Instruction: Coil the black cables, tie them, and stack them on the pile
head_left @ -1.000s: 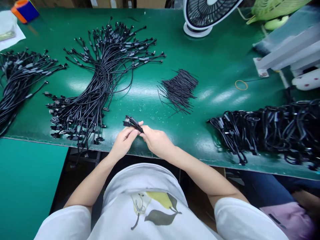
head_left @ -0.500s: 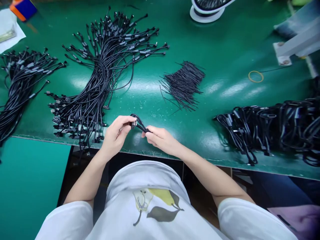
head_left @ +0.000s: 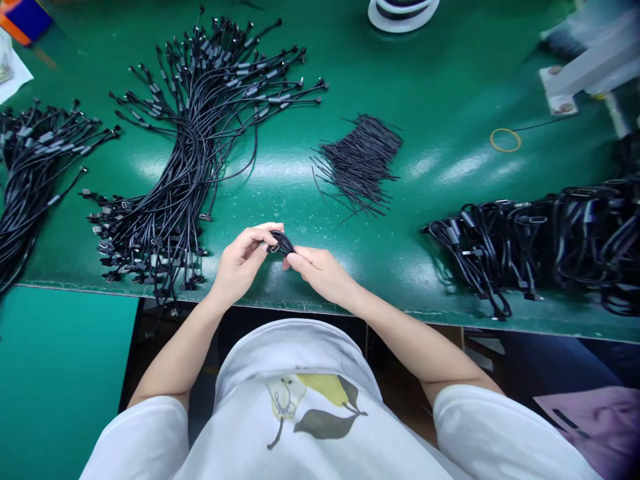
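Both my hands meet over the near edge of the green table (head_left: 440, 80). A short black cable (head_left: 280, 243), folded into a small coil, is pinched between them. My left hand (head_left: 243, 263) curls its fingers round the cable's left end, where a small connector shows. My right hand (head_left: 320, 273) grips the other side with thumb and forefinger. A large fanned bundle of loose black cables (head_left: 200, 140) lies to the left of my hands. A small heap of thin black twist ties (head_left: 363, 163) lies just beyond my hands.
A row of coiled, tied cables (head_left: 545, 240) lies at the right. Another cable bundle (head_left: 35, 160) sits at the far left. A yellow rubber band (head_left: 505, 140), a fan base (head_left: 403, 13) and a white fixture (head_left: 585, 63) are at the back.
My hands have folded the cable tighter and drawn it slightly nearer. The camera has tilted down, so the fan has slid out of view at the top.
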Demonstrator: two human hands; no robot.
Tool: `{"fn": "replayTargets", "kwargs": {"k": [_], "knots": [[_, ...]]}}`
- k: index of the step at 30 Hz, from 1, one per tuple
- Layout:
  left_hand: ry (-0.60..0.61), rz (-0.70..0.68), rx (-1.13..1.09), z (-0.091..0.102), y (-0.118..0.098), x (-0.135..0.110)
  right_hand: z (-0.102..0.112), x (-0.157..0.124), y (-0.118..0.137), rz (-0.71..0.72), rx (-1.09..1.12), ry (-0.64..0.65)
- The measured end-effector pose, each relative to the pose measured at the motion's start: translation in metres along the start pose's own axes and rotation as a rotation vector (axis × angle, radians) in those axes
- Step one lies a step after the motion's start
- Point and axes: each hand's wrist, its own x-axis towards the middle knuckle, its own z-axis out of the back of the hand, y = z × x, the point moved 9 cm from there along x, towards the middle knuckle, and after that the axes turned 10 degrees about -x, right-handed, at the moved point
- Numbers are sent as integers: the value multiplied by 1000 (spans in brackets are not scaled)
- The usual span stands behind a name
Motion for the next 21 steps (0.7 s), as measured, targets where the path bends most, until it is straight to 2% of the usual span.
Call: {"fn": "replayTargets", "kwargs": {"k": [4,8,10,12,15,17,19,21], "knots": [[32,64,-102,-8,0,-2,4,0,1,13,-12,-28],[27,77,-27,-9,-2,-3,2,-1,3,29,-80,14],[50,88,-3,-10,-1,-3,4,-3,4,45,-196,-21],[59,98,-20,-10,0,-2,6,-5,8,88,-377,-113],[36,110,-59,-9,5,-1,4,-8,14,124,-702,-268],[10,124,-74,-10,10,-1,0,-7,12,107,-834,-303],[-21,119,-76,-11,13,-2,0,-6,7,77,-850,-289],[-60,71,-79,-10,10,-2,5,-5,4,71,-765,-251]]}}
